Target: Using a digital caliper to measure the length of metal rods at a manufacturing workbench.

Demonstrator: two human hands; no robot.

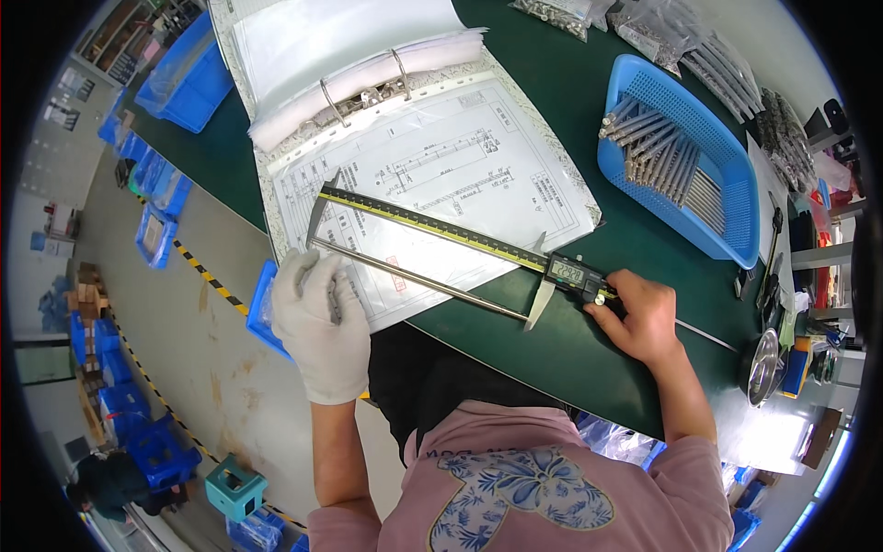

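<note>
My right hand [644, 317], bare, grips the sliding head of a long digital caliper [432, 224], thumb and fingers around its display end. Between the caliper's jaws lies a thin, straight metal rod [423, 281], one end near each jaw. My left hand [322, 331], in a white glove, is closed at the rod's left end, beside the fixed jaw; its fingertips partly hide what they pinch. Below the caliper, an open ring binder [552, 147] shows a technical drawing sheet [368, 198].
A blue perforated basket [745, 212] full of metal rods stands on the green table [478, 345] at right. Behind it lie plastic bags [653, 32] of metal parts. A metal bowl [763, 368] sits at the right edge. Blue bins [189, 83] stand at left.
</note>
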